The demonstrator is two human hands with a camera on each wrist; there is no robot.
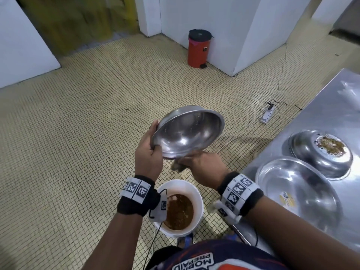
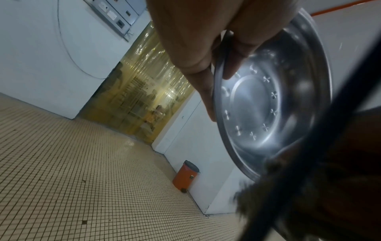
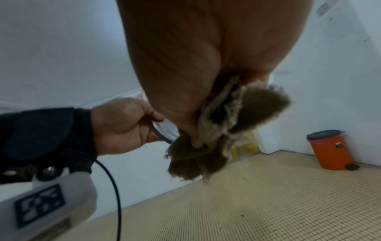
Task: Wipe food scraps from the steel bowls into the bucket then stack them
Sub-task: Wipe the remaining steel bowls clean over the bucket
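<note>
My left hand (image 1: pixel 151 151) grips the rim of a steel bowl (image 1: pixel 188 133), tilted so its clean inside faces me, above a white bucket (image 1: pixel 197 193) of brown scraps on the floor. In the left wrist view the thumb lies inside the bowl (image 2: pixel 266 101) and the fingers behind its rim. My right hand (image 1: pixel 202 162) holds a frayed brown cloth (image 1: pixel 178 167) just under the bowl's lower edge. The cloth (image 3: pixel 222 130) is bunched between the fingers in the right wrist view. On the steel counter (image 1: pixel 331 106) sit a bowl with food scraps (image 1: pixel 321 152) and an empty bowl (image 1: pixel 298 191).
An orange pedal bin (image 1: pixel 198 48) stands against the white wall at the back. A power strip with its cable (image 1: pixel 267 114) lies on the tiled floor near the counter. A yellow strip curtain (image 2: pixel 144 97) hangs in the doorway.
</note>
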